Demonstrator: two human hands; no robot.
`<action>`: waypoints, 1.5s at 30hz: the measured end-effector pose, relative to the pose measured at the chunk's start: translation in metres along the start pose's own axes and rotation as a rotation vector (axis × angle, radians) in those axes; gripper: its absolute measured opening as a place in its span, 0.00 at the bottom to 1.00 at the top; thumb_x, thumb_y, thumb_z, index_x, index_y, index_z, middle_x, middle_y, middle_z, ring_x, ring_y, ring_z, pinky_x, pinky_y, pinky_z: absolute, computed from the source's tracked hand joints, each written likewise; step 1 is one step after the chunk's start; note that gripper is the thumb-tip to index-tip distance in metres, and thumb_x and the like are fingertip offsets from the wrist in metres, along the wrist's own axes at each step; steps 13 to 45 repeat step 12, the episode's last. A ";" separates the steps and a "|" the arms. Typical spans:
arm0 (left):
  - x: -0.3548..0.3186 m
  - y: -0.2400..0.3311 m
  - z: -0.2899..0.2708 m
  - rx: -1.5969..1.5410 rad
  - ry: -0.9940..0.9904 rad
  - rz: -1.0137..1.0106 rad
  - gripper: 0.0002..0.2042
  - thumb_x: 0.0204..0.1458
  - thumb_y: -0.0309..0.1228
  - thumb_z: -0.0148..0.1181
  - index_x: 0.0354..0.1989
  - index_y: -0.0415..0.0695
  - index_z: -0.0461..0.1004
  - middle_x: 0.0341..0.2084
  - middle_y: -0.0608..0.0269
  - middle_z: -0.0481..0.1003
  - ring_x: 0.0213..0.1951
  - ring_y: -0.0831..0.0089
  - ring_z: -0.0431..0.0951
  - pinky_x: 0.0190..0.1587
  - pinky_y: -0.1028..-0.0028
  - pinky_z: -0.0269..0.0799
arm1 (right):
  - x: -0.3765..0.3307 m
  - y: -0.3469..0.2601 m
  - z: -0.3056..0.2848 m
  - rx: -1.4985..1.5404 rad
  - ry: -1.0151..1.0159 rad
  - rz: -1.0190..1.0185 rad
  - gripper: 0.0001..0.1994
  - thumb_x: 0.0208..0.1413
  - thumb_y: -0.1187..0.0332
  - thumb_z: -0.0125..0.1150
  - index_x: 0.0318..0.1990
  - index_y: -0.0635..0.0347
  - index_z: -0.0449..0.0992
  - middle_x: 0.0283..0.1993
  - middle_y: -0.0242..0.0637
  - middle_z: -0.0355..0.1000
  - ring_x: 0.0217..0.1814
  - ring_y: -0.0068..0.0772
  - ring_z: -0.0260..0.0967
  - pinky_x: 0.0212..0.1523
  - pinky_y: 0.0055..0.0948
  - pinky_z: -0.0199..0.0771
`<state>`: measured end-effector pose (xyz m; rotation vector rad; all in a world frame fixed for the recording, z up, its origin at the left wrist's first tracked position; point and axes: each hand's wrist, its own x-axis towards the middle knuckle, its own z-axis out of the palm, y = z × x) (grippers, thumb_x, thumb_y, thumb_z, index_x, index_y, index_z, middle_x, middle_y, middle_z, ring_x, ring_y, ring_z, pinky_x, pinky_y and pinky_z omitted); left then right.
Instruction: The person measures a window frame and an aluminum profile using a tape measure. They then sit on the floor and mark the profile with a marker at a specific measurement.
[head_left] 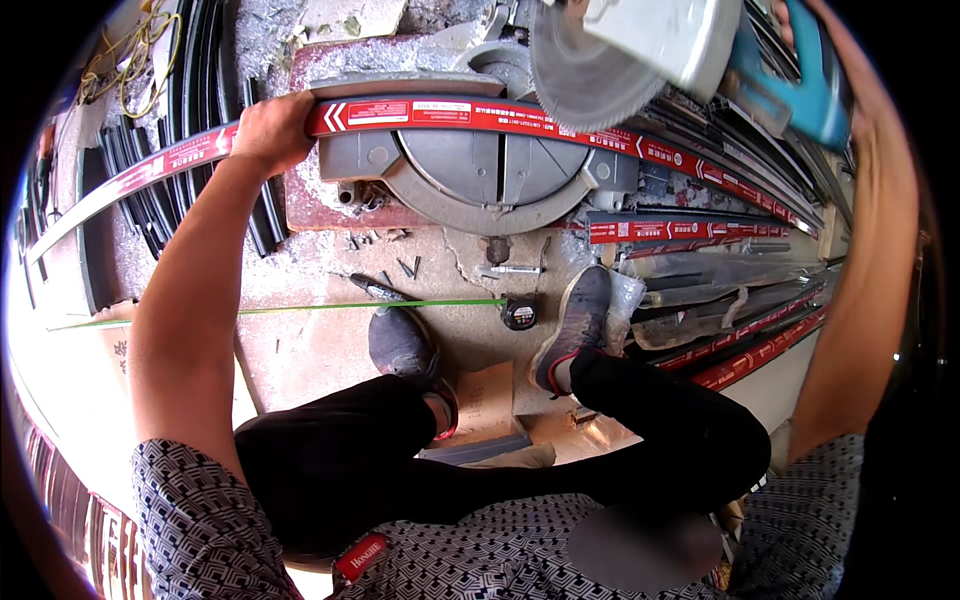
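Observation:
My left hand [274, 134] is closed round a long profile strip [440, 112] covered in red printed film. The strip lies across the grey base [450, 185] of a mitre saw, against its fence, and runs out past both sides. Up at the right, my right hand [848, 55] grips the teal saw handle [800, 95], with some fingers showing through its opening. The round saw blade [590, 75] is raised, its lower edge close to the strip right of the base's centre slot. Whether the blade touches the strip, I cannot tell.
A tape measure [519, 312] lies between my feet, its green blade pulled out leftward. Near it are a dark pointed tool [378, 288] and a thin pen-like piece [515, 269]. Dark profiles [190, 70] stand left; red-filmed profiles [690, 228] lie right. Yellow cord [130, 65] coils at upper left.

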<state>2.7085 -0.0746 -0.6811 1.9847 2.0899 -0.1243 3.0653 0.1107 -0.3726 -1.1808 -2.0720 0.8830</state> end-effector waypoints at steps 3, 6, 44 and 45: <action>-0.021 -0.014 -0.003 0.025 -0.019 -0.070 0.09 0.51 0.30 0.61 0.40 0.45 0.74 0.38 0.51 0.81 0.45 0.48 0.81 0.50 0.52 0.75 | -0.042 0.023 0.020 -0.039 0.033 -0.021 0.19 0.67 0.65 0.55 0.62 0.61 0.69 0.39 0.34 0.76 0.27 0.20 0.71 0.26 0.20 0.76; -0.022 -0.014 0.001 0.023 -0.021 -0.091 0.11 0.47 0.30 0.64 0.40 0.44 0.75 0.39 0.51 0.80 0.46 0.47 0.80 0.50 0.52 0.75 | -0.096 0.034 0.028 -0.119 0.084 0.026 0.20 0.69 0.68 0.53 0.65 0.64 0.66 0.47 0.38 0.77 0.35 0.22 0.73 0.34 0.25 0.80; -0.013 -0.012 0.005 0.002 0.016 -0.063 0.12 0.46 0.31 0.65 0.39 0.44 0.74 0.39 0.50 0.80 0.46 0.47 0.80 0.49 0.52 0.75 | -0.148 0.060 0.047 0.097 0.149 -0.065 0.26 0.68 0.71 0.55 0.69 0.64 0.55 0.48 0.42 0.76 0.31 0.21 0.72 0.30 0.24 0.79; -0.013 -0.012 0.005 0.002 0.016 -0.063 0.12 0.46 0.31 0.65 0.39 0.44 0.74 0.39 0.50 0.80 0.46 0.47 0.80 0.49 0.52 0.75 | -0.148 0.060 0.047 0.097 0.149 -0.065 0.26 0.68 0.71 0.55 0.69 0.64 0.55 0.48 0.42 0.76 0.31 0.21 0.72 0.30 0.24 0.79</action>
